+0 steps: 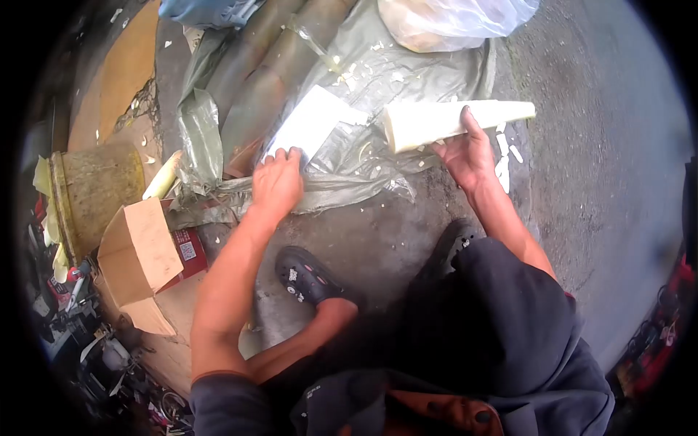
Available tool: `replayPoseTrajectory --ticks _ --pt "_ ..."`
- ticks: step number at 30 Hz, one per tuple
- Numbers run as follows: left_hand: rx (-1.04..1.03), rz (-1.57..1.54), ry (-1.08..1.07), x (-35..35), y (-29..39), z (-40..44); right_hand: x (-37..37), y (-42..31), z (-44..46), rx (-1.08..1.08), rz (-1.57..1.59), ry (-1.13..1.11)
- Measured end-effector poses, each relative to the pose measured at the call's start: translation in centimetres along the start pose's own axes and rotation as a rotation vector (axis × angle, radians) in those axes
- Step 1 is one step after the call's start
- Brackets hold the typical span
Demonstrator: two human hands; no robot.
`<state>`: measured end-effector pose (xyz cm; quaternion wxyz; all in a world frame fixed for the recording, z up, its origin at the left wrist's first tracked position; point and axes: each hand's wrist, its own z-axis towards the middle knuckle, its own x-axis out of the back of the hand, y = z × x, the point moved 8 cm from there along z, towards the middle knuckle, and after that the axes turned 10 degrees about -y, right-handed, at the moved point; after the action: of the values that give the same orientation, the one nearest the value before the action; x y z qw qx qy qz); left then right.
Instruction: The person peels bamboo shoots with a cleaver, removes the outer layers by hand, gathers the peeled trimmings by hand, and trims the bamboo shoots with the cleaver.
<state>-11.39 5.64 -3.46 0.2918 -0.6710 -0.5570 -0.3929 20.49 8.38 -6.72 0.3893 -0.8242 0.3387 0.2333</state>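
We look down at rough grey ground (582, 182) that runs beyond both bare hands. Over it, ahead of the left hand (277, 180) and the right hand (469, 154), lies a crumpled, translucent plastic sheet (451, 73). To the left of the left hand, at the edge of our view, we find a stained bucket (105, 182), and nearer us on that side an open cardboard carton (153, 240). Beyond the right hand sits a filled, cloudy plastic bag (458, 22).

The right hand holds a pale tapered stem (465, 123), probably a peeled bamboo shoot, thumb on top and fingers beneath; its broad end points towards the left hand, its tip away. The left hand bends its fingers over the near end of a flat white slab (309, 123); we cannot tell whether it grips or merely rests, nor what the slab is.

Nearer us, between the hands, is a dark clog (309, 276). Smallest are white scraps (515, 153) just beside the right hand.

We judge that the stem could twist or slip, if its surface is slick, because only one hand supports it. The sheet's loose folds could also make the slab slide.
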Motion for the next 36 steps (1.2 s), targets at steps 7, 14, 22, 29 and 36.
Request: replayPoseTrajectory --ticks 7,14,22,29,36 --pt "0.121 -0.097 -0.004 -1.7 -0.9 -0.5 4.0 2.5 3.9 -0.002 0.008 0.109" --pt "0.153 -0.032 -0.051 -3.6 -1.9 -3.0 1.0 -3.4 -0.3 -0.033 -1.244 0.008" --pt "0.260 -0.125 -0.013 -2.7 -2.9 -2.7 -3.4 -5.0 6.6 0.502 -2.289 -0.473" --pt "0.438 -0.344 -0.163 9.0 -6.1 -5.7 -3.6 -5.7 4.1 -0.230 -1.860 -0.497" --pt "0.399 -0.282 -0.189 12.7 -0.9 -11.0 -1.6 -4.3 -1.2 -0.764 -1.099 -0.406"
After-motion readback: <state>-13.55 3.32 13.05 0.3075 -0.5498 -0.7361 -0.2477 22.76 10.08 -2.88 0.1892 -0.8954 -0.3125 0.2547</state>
